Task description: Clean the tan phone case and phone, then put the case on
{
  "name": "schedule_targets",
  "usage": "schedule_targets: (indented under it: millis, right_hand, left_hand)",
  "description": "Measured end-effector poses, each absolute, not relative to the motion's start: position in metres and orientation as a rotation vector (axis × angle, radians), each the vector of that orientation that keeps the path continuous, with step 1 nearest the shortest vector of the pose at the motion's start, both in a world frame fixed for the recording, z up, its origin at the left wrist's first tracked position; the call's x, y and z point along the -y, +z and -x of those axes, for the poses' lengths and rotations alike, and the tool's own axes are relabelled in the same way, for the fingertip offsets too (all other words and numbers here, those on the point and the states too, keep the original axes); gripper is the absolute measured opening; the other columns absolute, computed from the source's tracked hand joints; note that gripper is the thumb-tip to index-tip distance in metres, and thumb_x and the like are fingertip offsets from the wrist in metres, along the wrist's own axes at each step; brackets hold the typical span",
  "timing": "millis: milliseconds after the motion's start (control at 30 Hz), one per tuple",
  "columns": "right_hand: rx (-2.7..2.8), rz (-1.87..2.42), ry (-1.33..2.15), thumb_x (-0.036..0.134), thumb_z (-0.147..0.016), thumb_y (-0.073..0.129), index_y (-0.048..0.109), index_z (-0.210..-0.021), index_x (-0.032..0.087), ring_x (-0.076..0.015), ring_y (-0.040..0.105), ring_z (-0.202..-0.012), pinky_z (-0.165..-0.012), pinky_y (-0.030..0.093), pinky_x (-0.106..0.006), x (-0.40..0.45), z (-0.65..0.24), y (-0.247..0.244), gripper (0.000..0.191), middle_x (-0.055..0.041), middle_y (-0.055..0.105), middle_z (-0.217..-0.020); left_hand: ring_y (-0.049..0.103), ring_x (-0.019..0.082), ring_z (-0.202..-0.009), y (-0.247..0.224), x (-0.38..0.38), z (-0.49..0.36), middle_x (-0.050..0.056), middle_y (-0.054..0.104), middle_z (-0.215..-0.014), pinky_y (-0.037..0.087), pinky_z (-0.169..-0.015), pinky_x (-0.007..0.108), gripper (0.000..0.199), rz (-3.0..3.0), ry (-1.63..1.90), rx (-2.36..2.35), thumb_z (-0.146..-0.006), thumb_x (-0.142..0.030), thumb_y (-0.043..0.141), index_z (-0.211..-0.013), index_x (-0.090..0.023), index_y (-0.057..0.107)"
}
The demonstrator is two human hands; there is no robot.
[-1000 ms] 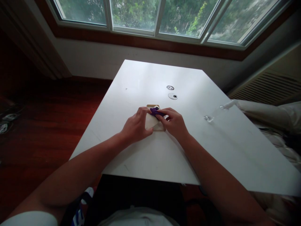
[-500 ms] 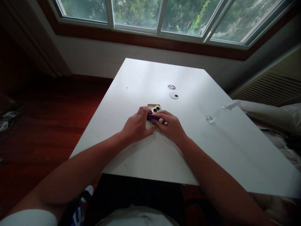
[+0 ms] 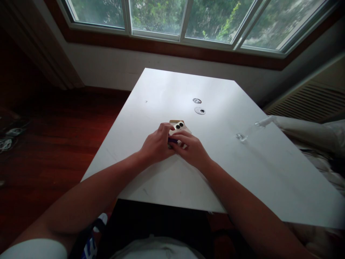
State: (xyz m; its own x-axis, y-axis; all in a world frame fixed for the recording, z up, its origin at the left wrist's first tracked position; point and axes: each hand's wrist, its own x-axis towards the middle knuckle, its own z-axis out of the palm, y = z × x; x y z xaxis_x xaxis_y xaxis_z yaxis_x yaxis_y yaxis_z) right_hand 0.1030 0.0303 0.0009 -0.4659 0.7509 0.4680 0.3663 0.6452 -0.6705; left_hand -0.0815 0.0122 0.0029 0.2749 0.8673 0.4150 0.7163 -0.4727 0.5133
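My left hand and my right hand meet over the middle of the white table. Their fingers are closed from both sides on a small, dark purple object, mostly covered, so its kind cannot be made out. Just beyond the fingers lies a pale phone with two round black camera lenses. Its near part is hidden under my hands. A tan-edged flat piece shows behind the phone's upper left.
Two round, silvery discs lie flat on the table beyond the phone. Toward the right edge is a clear plastic piece, near pale fabric. A window spans the wall behind.
My right hand has shifted slightly left and nearer to me, closing over more of the purple object. More of the phone's right side shows. My left hand has hardly moved.
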Motion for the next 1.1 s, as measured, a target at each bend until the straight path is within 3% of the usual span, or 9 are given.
schedule_targets:
  millis: [300,567,867,1100]
  right_hand:
    - [1.909,1.110,0.519,0.026,-0.090,0.071,0.077,-0.113,0.026,-0.0184,0.067,-0.077,-0.061,0.056,-0.032,-0.060,-0.131,-0.004,0.023,-0.0052,0.073,-0.104]
    - [2.088,0.875,0.618,0.021,-0.091,0.069,0.075,-0.113,0.028,-0.0214,0.069,-0.099,-0.077,0.059,-0.033,-0.032,-0.105,0.003,0.025,-0.0046,0.071,-0.119]
    - [1.910,1.118,0.522,0.028,-0.091,0.070,0.077,-0.114,0.027,-0.0190,0.067,-0.079,-0.062,0.056,-0.031,-0.057,-0.130,-0.001,0.024,-0.0057,0.072,-0.104]
    - [2.115,0.827,0.609,0.024,-0.093,0.066,0.075,-0.113,0.028,-0.0213,0.069,-0.098,-0.080,0.060,-0.035,-0.031,-0.105,0.003,0.022,-0.0059,0.071,-0.120]
  left_hand:
    - [0.063,0.030,-0.114,0.003,-0.012,0.080,0.011,0.052,-0.136,0.058,-0.080,0.041,0.065,-2.344,0.996,-1.456,-0.075,-0.029,0.074,-0.128,-0.026,0.037]
    - [0.067,0.028,-0.104,0.004,-0.012,0.081,0.010,0.052,-0.137,0.058,-0.078,0.041,0.062,-2.315,0.976,-1.483,-0.076,-0.027,0.071,-0.129,-0.027,0.037]
    - [0.063,0.030,-0.114,0.004,-0.011,0.079,0.011,0.052,-0.136,0.058,-0.079,0.041,0.067,-2.339,1.012,-1.450,-0.074,-0.028,0.076,-0.128,-0.026,0.036]
    - [0.067,0.027,-0.099,0.004,-0.012,0.080,0.010,0.052,-0.138,0.057,-0.074,0.040,0.063,-2.324,0.974,-1.477,-0.076,-0.028,0.071,-0.129,-0.027,0.037]
